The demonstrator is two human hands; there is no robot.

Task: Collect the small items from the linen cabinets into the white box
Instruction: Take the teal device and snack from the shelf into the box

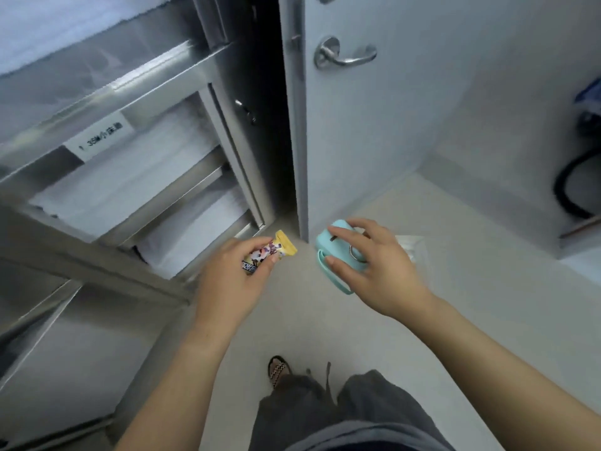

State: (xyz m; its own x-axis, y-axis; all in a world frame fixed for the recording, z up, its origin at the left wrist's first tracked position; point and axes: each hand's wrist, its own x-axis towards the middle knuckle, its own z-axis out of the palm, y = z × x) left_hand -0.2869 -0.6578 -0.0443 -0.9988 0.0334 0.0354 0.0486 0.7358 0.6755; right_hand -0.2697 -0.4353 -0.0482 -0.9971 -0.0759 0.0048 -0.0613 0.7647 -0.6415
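A white label (99, 137) stuck on the front edge of a steel shelf (136, 89) of the linen cabinet reads roughly "1. 35M" followed by Chinese characters too blurred to make out. The print on the snack packet (270, 253) is unreadable.

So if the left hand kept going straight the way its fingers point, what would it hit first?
Probably the edge of the open white door. The left hand, holding a yellow-ended snack packet, points up and to the right toward the door's bottom corner. Depth is unclear, so it might pass over bare floor first.
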